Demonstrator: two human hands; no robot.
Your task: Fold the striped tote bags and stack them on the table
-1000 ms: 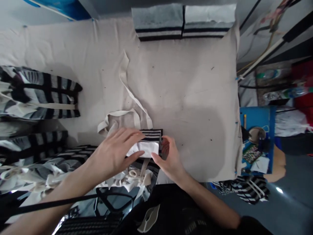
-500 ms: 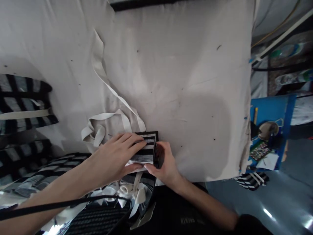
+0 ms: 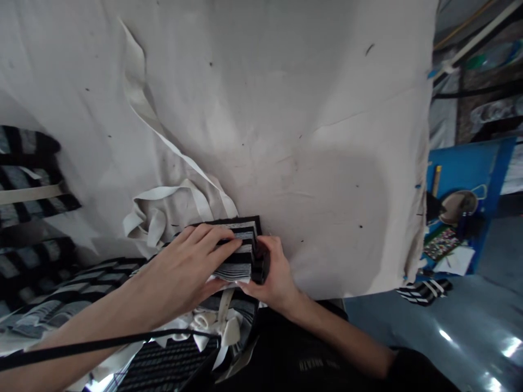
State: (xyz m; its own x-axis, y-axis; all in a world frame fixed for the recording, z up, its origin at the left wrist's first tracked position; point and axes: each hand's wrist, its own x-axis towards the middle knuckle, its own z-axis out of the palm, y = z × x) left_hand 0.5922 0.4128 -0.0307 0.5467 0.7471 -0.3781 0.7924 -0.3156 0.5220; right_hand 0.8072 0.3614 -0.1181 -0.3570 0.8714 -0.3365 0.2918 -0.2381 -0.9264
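Observation:
A stack of black, grey and white striped fabric pieces point(image 3: 245, 246) lies at the near edge of the cloth-covered table. Across its top and left part rests my left hand point(image 3: 196, 256), fingers together, its thumb at the near side. My right hand point(image 3: 275, 272) grips the stack's right end, thumb at the near corner and fingers at the far corner. A long off-white strap point(image 3: 175, 149) runs from beside the stack toward the upper left, with a loose loop of it left of the stack.
Striped bundles point(image 3: 28, 201) tied with pale strips lie at the left. A black cord point(image 3: 122, 342) crosses low in front. Right of the pale table cover point(image 3: 335, 109) are a blue board point(image 3: 469, 163) with tools and a striped bundle point(image 3: 425, 291) lower down.
The view has shifted, so the table and strap sit further left and higher. Both hands remain on the stack, and more of its striped top shows left of the fingers.

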